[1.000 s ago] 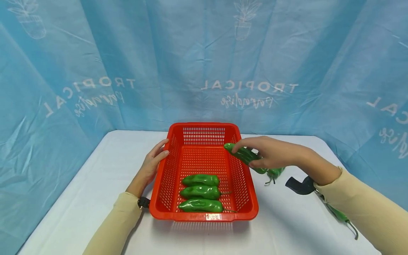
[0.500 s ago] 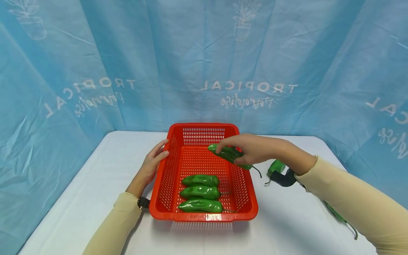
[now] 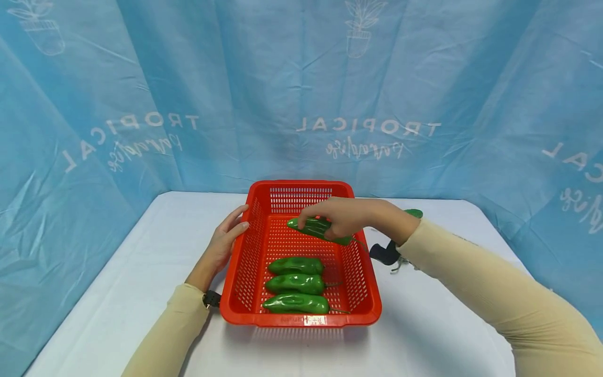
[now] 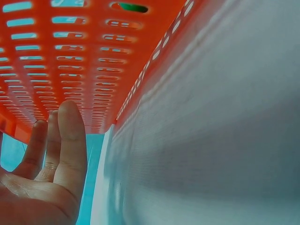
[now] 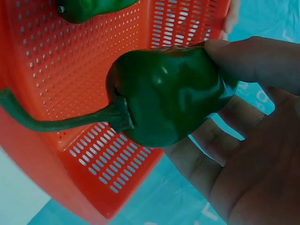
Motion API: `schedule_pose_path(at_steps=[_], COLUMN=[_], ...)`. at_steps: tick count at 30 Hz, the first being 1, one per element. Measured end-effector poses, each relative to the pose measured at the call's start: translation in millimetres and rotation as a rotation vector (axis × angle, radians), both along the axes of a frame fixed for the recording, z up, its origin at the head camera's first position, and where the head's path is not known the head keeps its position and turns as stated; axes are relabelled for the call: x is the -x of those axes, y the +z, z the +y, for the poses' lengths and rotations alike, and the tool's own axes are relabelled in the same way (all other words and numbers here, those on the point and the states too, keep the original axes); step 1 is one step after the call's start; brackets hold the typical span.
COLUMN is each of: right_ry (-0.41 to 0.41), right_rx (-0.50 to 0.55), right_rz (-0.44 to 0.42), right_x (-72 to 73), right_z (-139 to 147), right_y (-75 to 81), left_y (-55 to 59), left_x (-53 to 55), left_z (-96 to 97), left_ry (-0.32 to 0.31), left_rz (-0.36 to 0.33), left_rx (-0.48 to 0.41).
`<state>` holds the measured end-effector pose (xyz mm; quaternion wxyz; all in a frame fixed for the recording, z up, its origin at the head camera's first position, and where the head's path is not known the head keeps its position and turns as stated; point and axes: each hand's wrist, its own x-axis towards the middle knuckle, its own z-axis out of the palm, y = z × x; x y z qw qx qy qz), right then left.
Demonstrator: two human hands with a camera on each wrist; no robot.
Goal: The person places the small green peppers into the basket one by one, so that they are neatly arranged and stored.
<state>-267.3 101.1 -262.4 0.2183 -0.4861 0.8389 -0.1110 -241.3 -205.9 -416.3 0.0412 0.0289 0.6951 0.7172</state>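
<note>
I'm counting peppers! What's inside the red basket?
Three green peppers lie inside. The right fingers hold another over the basket; whatever's beneath is covered in the head view.

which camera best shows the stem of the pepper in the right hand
The right wrist view: the stem curves large and unobstructed from the held pepper. The head view shows it small and thin; the left wrist view doesn't show it.

A glossy green pepper [image 3: 315, 226] tilts over the red basket [image 3: 347, 319]
</note>
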Motion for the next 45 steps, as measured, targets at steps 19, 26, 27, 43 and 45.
schedule_pose_path(at_steps=[19,26,27,43,45], right_ry=[-0.032,-0.029,-0.031,-0.091,-0.102], right_rx=[-0.020,-0.028,-0.032,-0.084,-0.086], right_rz=[-0.031,-0.069,-0.076,-0.175,-0.196], right_x=[16.2,24.2,25.3,40.1,41.9], right_z=[-15.5,-32.0,-35.1,-61.8,-61.7], right_y=[-18.6,-28.7,-30.2,-63.1,-69.1], left_y=[-2.4,-1.7,-1.3,-1.5,-1.7], left_x=[0.1,-0.7,-0.9,2.2,2.5], left_z=[-2.8,-2.2,-2.0,0.4,1.3], left_ry=[0.011,0.011,0.011,0.015,0.016], left_rz=[-0.011,-0.010,-0.010,0.001,-0.004], left_rx=[0.015,-0.004,-0.003,0.014,0.016])
